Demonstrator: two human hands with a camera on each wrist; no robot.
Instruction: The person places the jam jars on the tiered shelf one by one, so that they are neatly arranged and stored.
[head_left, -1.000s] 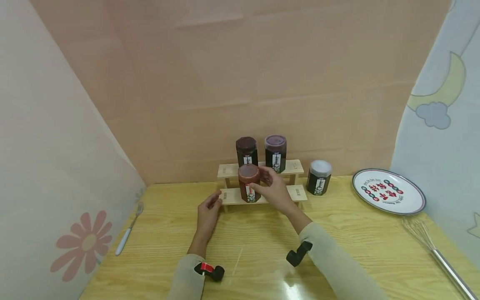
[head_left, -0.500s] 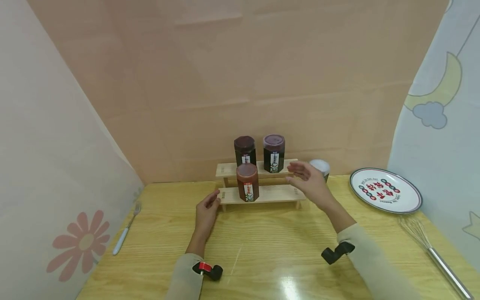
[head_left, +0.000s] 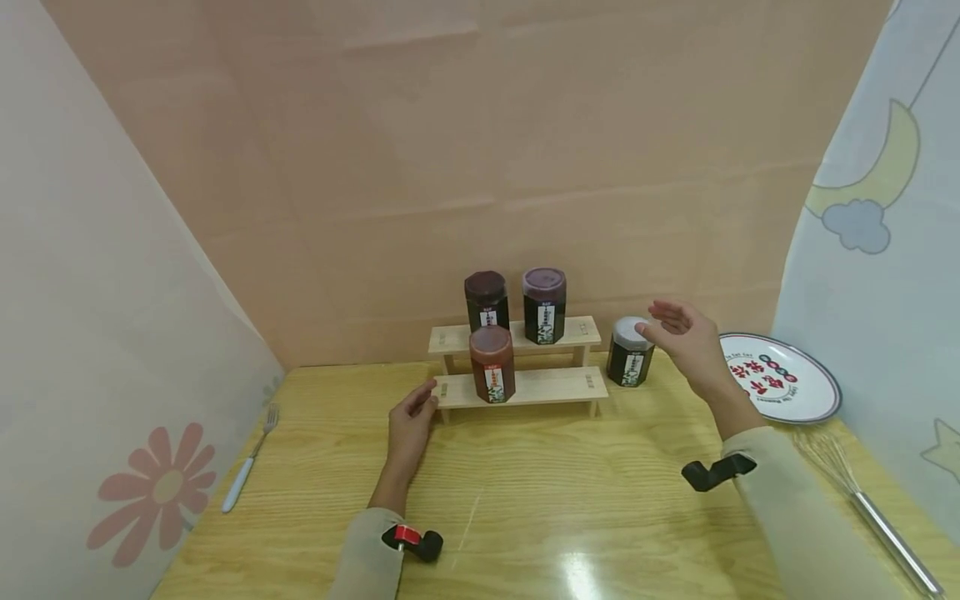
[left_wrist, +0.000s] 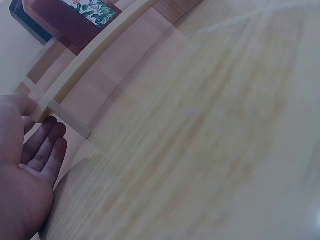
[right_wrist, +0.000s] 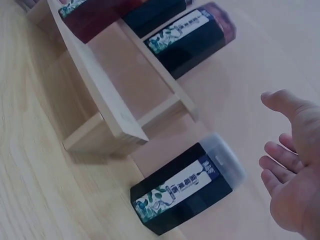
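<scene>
My left hand [head_left: 410,425] is at the left end of a small two-tier wooden rack [head_left: 555,385], its thumb and fingers pinching the end of the lower board [left_wrist: 75,80]. On that board stands a jar with a reddish-brown lid [head_left: 492,364]. Behind it, a dark-lidded jar [head_left: 486,293] and a purple-lidded jar [head_left: 544,305] stand on the upper tier. My right hand [head_left: 690,346] is raised beside a white-lidded jar [head_left: 630,354] on the table right of the rack. In the right wrist view its fingers are apart from that jar's lid [right_wrist: 225,160] and hold nothing.
An oval plate [head_left: 813,392] with red characters lies at the right, partly behind my right hand. A whisk [head_left: 885,525] is nearer along the right side. At the left lies a fork [head_left: 247,467]. Fabric walls enclose the table at the back and both sides.
My right hand has let go of the reddish-brown-lidded jar on the lower board and moved right, to beside the white-lidded jar. My left hand has stayed at the rack's left end.
</scene>
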